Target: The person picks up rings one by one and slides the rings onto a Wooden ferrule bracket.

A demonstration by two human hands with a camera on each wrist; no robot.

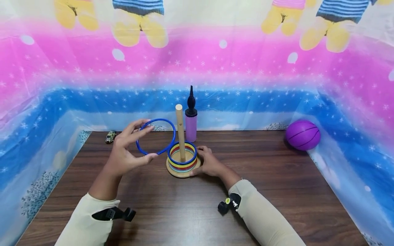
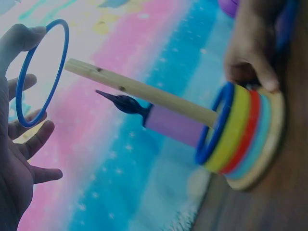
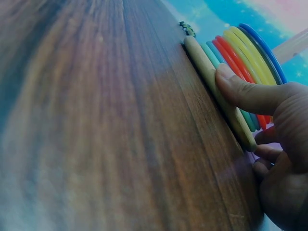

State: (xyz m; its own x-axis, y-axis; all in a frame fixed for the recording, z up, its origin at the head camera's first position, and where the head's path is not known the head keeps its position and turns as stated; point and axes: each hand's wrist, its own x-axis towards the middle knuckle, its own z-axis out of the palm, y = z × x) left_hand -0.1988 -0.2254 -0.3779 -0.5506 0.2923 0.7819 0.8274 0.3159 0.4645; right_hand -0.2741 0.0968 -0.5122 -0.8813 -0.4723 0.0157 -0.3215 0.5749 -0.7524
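My left hand (image 1: 123, 152) pinches a blue ring (image 1: 174, 131) between thumb and fingers, left of the wooden peg (image 1: 180, 133). In the left wrist view the held ring (image 2: 66, 53) is tilted near the peg's top, and the peg does not pass through it. Several rings (image 1: 183, 167) in blue, yellow, red and light blue are stacked around the peg's foot on a round wooden base (image 1: 181, 176). My right hand (image 1: 212, 164) grips the base from the right, its thumb (image 3: 236, 86) on the rim and its fingers curled at the far side.
A purple balloon pump (image 1: 191, 128) with a black nozzle stands right behind the peg. A small toy car (image 1: 110, 137) is at the back left. At the back right lies a purple ball (image 1: 303, 135). Patterned cloth (image 1: 234, 102) borders the dark wooden table (image 1: 261, 171).
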